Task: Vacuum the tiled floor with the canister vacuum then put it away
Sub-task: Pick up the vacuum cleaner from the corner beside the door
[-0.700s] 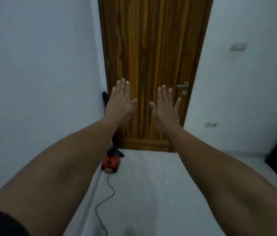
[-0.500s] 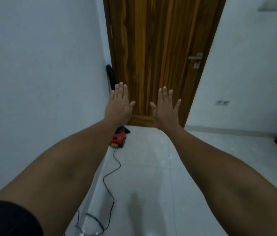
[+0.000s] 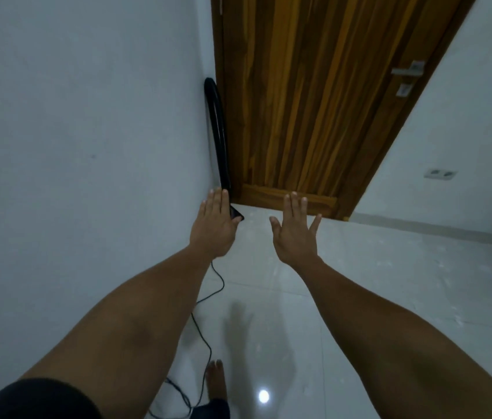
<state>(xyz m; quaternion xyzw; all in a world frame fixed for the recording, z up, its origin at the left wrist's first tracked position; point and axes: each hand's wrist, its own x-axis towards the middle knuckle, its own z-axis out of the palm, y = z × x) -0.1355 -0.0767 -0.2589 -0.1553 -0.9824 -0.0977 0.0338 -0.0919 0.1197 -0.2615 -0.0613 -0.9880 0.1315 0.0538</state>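
Observation:
Both my arms stretch forward over the white tiled floor point(image 3: 374, 291). My left hand point(image 3: 213, 228) is flat with straight fingers and holds nothing. My right hand point(image 3: 294, 234) is spread the same way, empty. The vacuum's black hose point(image 3: 217, 134) leans up in the corner between the left wall and the door. My left hand hides the red canister body; only a dark tip point(image 3: 236, 215) shows beside it. The black power cord point(image 3: 205, 337) trails across the tiles from under my left hand toward me.
A closed wooden door point(image 3: 308, 101) with a metal handle point(image 3: 408, 71) stands ahead. White walls run left and right; a socket point(image 3: 439, 173) sits low on the right wall. My bare foot point(image 3: 216, 379) is beside the cord's loops at the bottom.
The view has tilted down and come closer to the door corner. My hands now sit lower in view, and the left hand covers the red canister that showed before.

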